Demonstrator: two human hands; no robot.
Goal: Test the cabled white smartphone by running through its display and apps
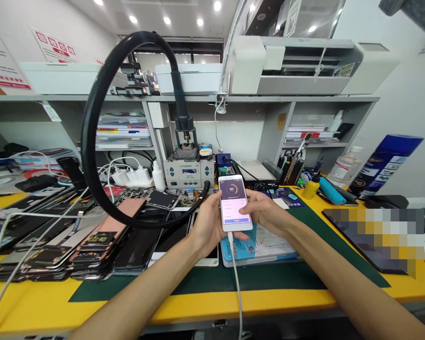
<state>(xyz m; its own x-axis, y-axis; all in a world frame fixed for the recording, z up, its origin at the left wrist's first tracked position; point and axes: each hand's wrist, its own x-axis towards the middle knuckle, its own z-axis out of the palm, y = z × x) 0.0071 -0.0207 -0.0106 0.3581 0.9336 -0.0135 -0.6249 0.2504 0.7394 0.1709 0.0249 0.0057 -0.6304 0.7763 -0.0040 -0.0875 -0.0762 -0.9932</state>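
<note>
A white smartphone [235,226] is held upright in front of me, its screen lit with a round dial that seems to read 40. My left hand [208,218] is wrapped round the phone's left edge and back, with fingertips showing past the lower right. On the right edge, my right hand [265,212] supports the phone, its thumb over the lower right of the screen; its other fingers are mostly hidden behind. A white charging cable [235,269] is plugged into the phone's bottom and hangs over the table edge. Below the phone lies a blue plastic folder [269,243].
Stacks of phone screens [102,236] cover the left side. A thick black hose [87,137] arches from a hot air station [184,172]. On the right are a dark tablet-like panel [361,241], a blue spray can [386,165] and a clear bottle [345,167]. A green mat [265,278] covers the yellow table.
</note>
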